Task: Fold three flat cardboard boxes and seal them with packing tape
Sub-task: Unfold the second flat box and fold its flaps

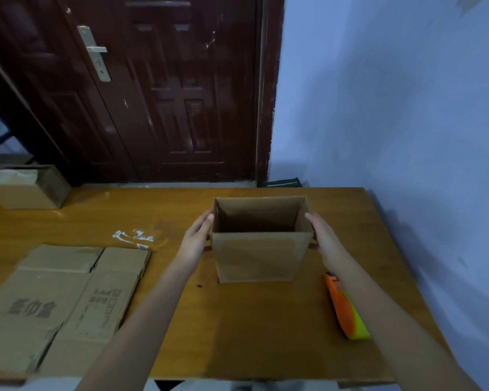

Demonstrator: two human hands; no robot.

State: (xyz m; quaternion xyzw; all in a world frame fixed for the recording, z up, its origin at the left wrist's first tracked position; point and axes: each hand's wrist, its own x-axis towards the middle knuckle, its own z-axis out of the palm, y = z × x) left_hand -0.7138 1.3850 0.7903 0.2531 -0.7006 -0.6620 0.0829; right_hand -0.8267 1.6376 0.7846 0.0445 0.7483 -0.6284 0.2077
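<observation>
Box (259,255) (open-topped) between hands (195,235) (323,238), apparently touching both.

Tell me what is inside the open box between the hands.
Inside the open box only bare inner walls in shadow show, with no contents visible. Its near wall hides the bottom, so anything lying there cannot be seen.

A brown wooden table (266,320) with a smooth top fills the foreground. Behind its far edge stands a dark reddish-brown panelled door (181,94) with a silver metal lever handle (96,49). Right of the table rises a pale blue painted wall (393,94), dimly lit.
</observation>
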